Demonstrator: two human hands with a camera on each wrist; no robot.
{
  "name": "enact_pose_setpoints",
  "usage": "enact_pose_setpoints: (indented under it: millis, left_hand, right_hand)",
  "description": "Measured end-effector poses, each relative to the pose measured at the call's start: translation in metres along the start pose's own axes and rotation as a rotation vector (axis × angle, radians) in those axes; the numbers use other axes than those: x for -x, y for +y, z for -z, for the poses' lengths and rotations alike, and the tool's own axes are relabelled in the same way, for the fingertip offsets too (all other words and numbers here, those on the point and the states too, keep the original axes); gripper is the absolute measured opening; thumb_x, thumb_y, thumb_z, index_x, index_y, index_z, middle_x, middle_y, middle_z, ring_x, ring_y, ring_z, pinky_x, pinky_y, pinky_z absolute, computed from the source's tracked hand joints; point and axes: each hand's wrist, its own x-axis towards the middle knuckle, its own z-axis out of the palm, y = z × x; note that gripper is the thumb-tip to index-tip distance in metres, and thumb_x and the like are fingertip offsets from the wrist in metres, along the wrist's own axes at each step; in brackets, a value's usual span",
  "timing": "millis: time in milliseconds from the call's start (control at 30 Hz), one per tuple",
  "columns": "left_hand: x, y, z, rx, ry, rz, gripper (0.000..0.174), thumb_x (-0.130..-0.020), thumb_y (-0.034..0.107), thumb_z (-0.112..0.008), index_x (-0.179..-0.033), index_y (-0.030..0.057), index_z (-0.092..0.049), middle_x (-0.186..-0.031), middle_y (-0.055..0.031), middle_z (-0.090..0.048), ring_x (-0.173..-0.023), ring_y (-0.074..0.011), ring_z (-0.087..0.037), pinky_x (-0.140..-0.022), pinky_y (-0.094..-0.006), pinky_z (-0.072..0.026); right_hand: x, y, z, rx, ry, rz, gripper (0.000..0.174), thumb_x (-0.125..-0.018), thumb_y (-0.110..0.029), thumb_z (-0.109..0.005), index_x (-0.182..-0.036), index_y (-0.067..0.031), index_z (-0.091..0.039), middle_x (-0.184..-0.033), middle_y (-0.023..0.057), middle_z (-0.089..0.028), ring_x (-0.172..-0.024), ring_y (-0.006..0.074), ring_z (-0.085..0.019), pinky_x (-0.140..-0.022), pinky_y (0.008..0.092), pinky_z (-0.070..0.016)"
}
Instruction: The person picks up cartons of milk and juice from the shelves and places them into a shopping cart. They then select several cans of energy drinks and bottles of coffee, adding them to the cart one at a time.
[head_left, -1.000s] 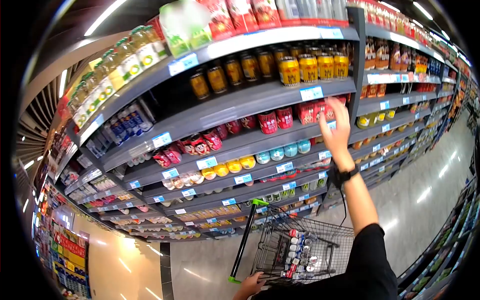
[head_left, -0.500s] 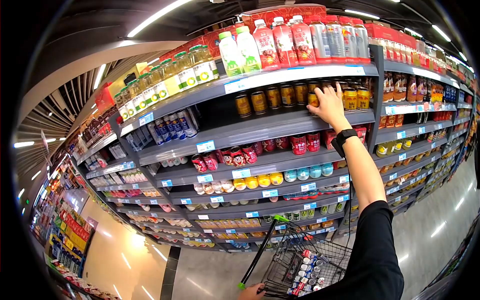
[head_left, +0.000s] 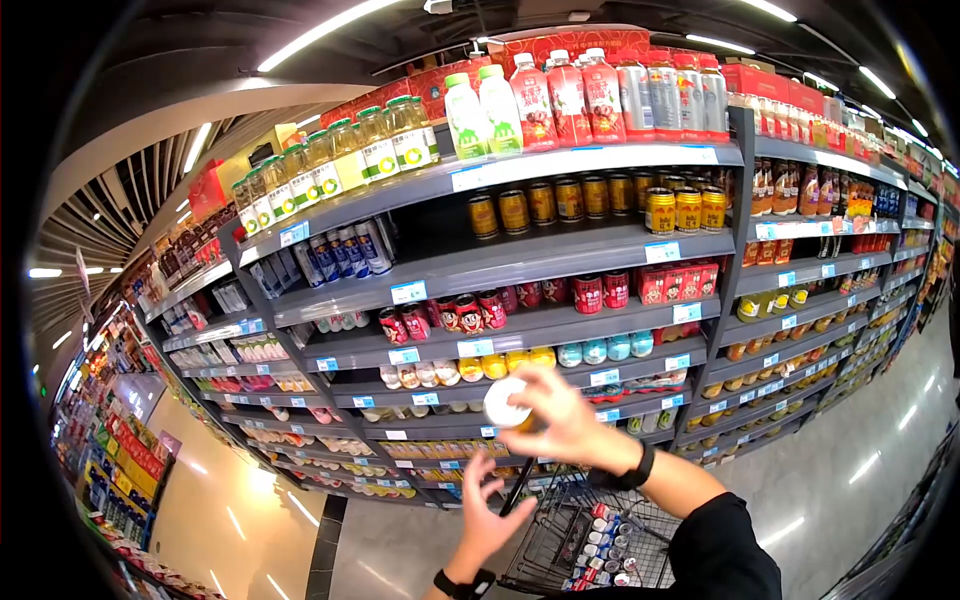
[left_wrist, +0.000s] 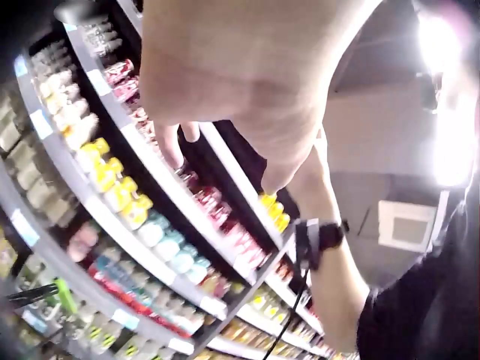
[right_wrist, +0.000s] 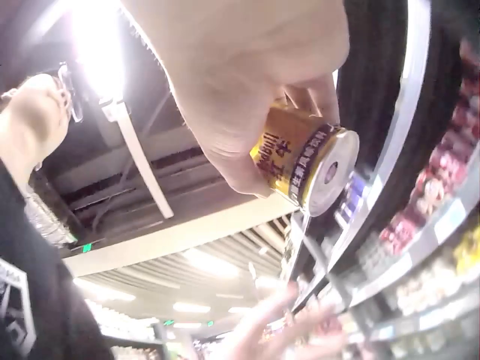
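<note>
"Gold and black wrap the can. Where do you have it?"

"In my right hand, gripped between thumb and fingers. The head feed shows me its pale round end, raised in front of the shelves."

"And your left?"

"My left hand is just below, palm turned up, fingers spread and slightly bent, holding nothing. The two hands are near each other but apart, and I've got a black band on the right wrist."

"What's past them?"

"A wire cart, partly behind my hands, with small cans grouped inside. Past it, the dark grey shelf unit. Bottles with green caps stand on its top level; one level down I count three brighter gold cans at the front, right of a darker row."

"Lower?"

"Red boxes, then yellow and blue-topped containers. My wrist feeds are blurry, so I can't read labels there."

"Farthest?"

"Ceiling lights, and shelving running off to the right beside a shiny floor."
</note>
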Motion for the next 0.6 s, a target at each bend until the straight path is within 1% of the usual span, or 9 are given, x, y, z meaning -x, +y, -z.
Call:
enact_pose_setpoints:
  millis: [67, 100, 133, 267, 333, 367, 400, 467, 600]
  left_hand:
    - [-0.029, 0.011, -0.005, 0.214, 0.069, -0.127, 0.109, -0.073, 0.015, -0.095, -0.157, -0.0002, -0.028, -0.151, -0.0199, -0.046, -0.134, -0.0297, -0.054, -0.105, -0.0386, -0.0510]
    - [-0.037, 0.010, 0.001, -0.015, 0.040, -0.197, 0.109, -0.076, 0.011, -0.092, -0.159, 0.0017, -0.022, -0.149, -0.0182, -0.047, -0.136, -0.0274, -0.052, -0.109, -0.0400, -0.0488]
    - [-0.040, 0.007, -0.004, 0.304, 0.071, -0.024, 0.105, -0.074, 0.011, -0.093, -0.156, 0.0012, -0.029, -0.143, -0.0165, -0.052, -0.129, -0.0264, -0.057, -0.110, -0.0391, -0.0472]
    - [-0.034, 0.023, 0.002, -0.002, 0.093, -0.069, 0.086, -0.072, 0.013, -0.094, -0.142, -0.0013, -0.046, -0.130, -0.0137, -0.060, -0.122, -0.0229, -0.060, -0.104, -0.0377, -0.0496]
    - [-0.021, 0.017, 0.004, -0.080, 0.121, -0.088, 0.075, -0.071, 0.015, -0.093, -0.133, 0.0002, -0.054, -0.113, -0.0126, -0.072, -0.104, -0.0207, -0.071, -0.093, -0.0370, -0.0567]
    - [-0.013, 0.013, 0.007, -0.100, 0.091, -0.053, 0.073, -0.071, 0.016, -0.093, -0.132, 0.0003, -0.055, -0.112, -0.0126, -0.073, -0.103, -0.0207, -0.072, -0.093, -0.0370, -0.0572]
    - [-0.003, 0.008, 0.010, -0.119, 0.062, -0.019, 0.071, -0.072, 0.017, -0.093, -0.130, 0.0005, -0.056, -0.111, -0.0127, -0.073, -0.101, -0.0206, -0.073, -0.092, -0.0369, -0.0576]
    - [0.014, 0.007, 0.019, -0.164, 0.012, 0.035, 0.069, -0.072, 0.020, -0.093, -0.129, 0.0019, -0.059, -0.111, -0.0140, -0.074, -0.103, -0.0231, -0.074, -0.092, -0.0377, -0.0583]
    - [0.047, -0.014, 0.038, -0.234, -0.053, 0.084, 0.068, -0.071, 0.023, -0.093, -0.130, 0.0063, -0.062, -0.113, -0.0142, -0.074, -0.103, -0.0286, -0.075, -0.091, -0.0407, -0.0586]
  right_hand:
    - [0.012, -0.021, -0.015, -0.252, -0.182, -0.033, 0.050, -0.081, -0.028, -0.088, -0.117, -0.0059, -0.062, -0.130, 0.0179, -0.055, -0.105, 0.0370, -0.071, -0.089, 0.0429, -0.0587]
    - [0.018, -0.029, -0.021, -0.323, -0.230, -0.074, 0.051, -0.080, -0.026, -0.090, -0.117, -0.0058, -0.062, -0.130, 0.0165, -0.054, -0.110, 0.0349, -0.067, -0.092, 0.0406, -0.0567]
    - [0.019, -0.034, -0.025, -0.391, -0.278, -0.110, 0.052, -0.079, -0.024, -0.092, -0.117, -0.0057, -0.062, -0.130, 0.0152, -0.052, -0.116, 0.0329, -0.063, -0.095, 0.0383, -0.0546]
    - [-0.010, -0.006, 0.009, -0.331, -0.375, -0.294, 0.033, -0.086, -0.032, -0.086, -0.099, -0.0056, -0.070, -0.102, 0.0141, -0.070, -0.100, 0.0295, -0.071, -0.087, 0.0391, -0.0569]
    - [-0.049, 0.056, 0.037, 0.198, 0.181, 0.055, 0.025, -0.083, -0.029, -0.081, -0.087, -0.0060, -0.072, -0.087, 0.0114, -0.071, -0.082, 0.0316, -0.071, -0.076, 0.0414, -0.0564]
    - [-0.072, 0.083, 0.070, 0.340, 0.194, -0.042, 0.025, -0.081, -0.025, -0.077, -0.092, -0.0041, -0.071, -0.094, 0.0136, -0.071, -0.091, 0.0358, -0.068, -0.082, 0.0457, -0.0549]
    - [-0.086, 0.119, 0.092, 0.732, 0.456, 0.063, 0.030, -0.083, -0.022, -0.073, -0.105, -0.0027, -0.068, -0.113, 0.0179, -0.068, -0.111, 0.0388, -0.063, -0.094, 0.0504, -0.0500]
    - [-0.106, 0.178, 0.144, 1.025, 0.445, -0.127, 0.054, -0.085, -0.026, -0.073, -0.130, 0.0005, -0.059, -0.142, 0.0218, -0.054, -0.137, 0.0423, -0.046, -0.113, 0.0534, -0.0374]
    - [-0.106, 0.260, 0.201, 1.282, 0.336, -0.404, 0.064, -0.088, -0.039, -0.075, -0.134, 0.0014, -0.056, -0.142, 0.0248, -0.055, -0.142, 0.0435, -0.043, -0.120, 0.0545, -0.0302]
